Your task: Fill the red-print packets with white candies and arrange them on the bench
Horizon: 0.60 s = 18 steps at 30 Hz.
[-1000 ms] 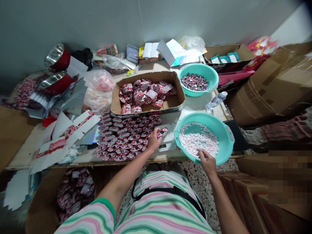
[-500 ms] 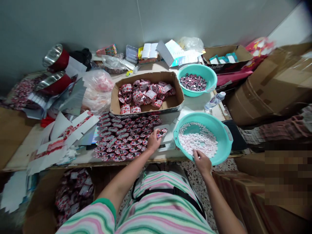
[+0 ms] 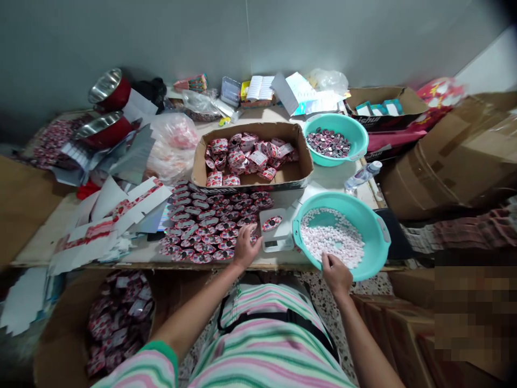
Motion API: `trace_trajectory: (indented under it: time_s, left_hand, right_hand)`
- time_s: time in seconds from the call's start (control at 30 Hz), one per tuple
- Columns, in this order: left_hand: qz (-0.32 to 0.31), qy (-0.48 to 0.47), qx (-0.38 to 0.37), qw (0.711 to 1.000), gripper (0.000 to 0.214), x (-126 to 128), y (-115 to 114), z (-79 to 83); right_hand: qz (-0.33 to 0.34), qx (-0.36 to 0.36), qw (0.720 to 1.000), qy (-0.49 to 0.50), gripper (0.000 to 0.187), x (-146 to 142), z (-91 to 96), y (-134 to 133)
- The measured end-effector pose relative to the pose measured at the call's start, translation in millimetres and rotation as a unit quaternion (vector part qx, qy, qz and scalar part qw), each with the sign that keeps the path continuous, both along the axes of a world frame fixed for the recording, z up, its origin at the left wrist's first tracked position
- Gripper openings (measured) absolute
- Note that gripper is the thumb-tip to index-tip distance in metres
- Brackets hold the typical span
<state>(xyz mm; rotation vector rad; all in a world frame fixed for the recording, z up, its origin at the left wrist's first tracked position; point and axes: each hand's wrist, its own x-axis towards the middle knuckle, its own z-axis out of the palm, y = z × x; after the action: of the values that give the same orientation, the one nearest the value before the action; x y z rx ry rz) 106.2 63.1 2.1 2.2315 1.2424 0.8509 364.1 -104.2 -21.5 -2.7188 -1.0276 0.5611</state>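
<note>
Nearest, a shirt striped in green, pink and white [image 3: 266, 339] is seen, and below the desk [image 3: 145, 256] at the left, red-and-white printed packets [image 3: 115, 323] are held in a brown cardboard carton [image 3: 60, 337].

At the desk's near side, the right hand [image 3: 336, 272] is placed over the near rim of a large round turquoise plastic basin [image 3: 375, 237], its fingers curled together at a spread of small whitish pellets [image 3: 343, 242]. The left hand [image 3: 247, 247] is set between a flat white scale [image 3: 283, 244] and the end of the rows, its fingers bent at the outermost packets. The fingertips are too small and partly hidden, so it cannot be told whether anything is grasped in either grip.

On the scale, clear of both hands, one oval red-and-white packet [image 3: 272, 223] is laid. To its left, many similar oval-ended packets [image 3: 205, 230] are ranged close together in rows.

Farther back, a long open brown cardboard box [image 3: 304, 172] is partly filled with more printed packets [image 3: 258, 157]. To its right, a clear plastic bottle [image 3: 363, 175] is seen lying down, and dark shiny discs [image 3: 328, 143] are contained in a smaller turquoise basin [image 3: 359, 129]. Two red metal bowls [image 3: 111, 91] are placed at the far left, and an open notebook [image 3: 260, 88] is propped near the grey wall [image 3: 181, 37].
</note>
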Motion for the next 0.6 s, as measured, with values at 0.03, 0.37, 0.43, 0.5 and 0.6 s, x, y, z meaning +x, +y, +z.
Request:
trace_trajectory:
  time_s: [0.03, 0.37, 0.43, 0.5, 0.6]
  left_hand:
    - [0.017, -0.004, 0.004, 1.0, 0.037, -13, -6, 2.3]
    - [0.243, 0.021, -0.073, 0.967, 0.036, -150, -83, -6.1]
    - [0.307, 0.016, -0.095, 0.947, 0.04, -175, -96, -13.5]
    - [0.361, 0.021, -0.112, 0.926, 0.043, -201, -109, -23.2]
    - [0.421, 0.057, -0.14, 0.895, 0.045, -242, -133, -39.0]
  right_hand:
    - [0.001, -0.005, 1.0, 0.0, 0.04, 0, 0.2, 0]
    - [0.01, -0.047, 0.999, -0.003, 0.047, 0, -4.1, 0]
    - [0.008, -0.053, 0.999, -0.002, 0.048, 0, -4.8, 0]
    - [0.009, -0.056, 0.998, 0.002, 0.049, 0, -5.1, -1]
    - [0.019, -0.05, 0.998, 0.021, 0.048, 2, -6.4, -3]
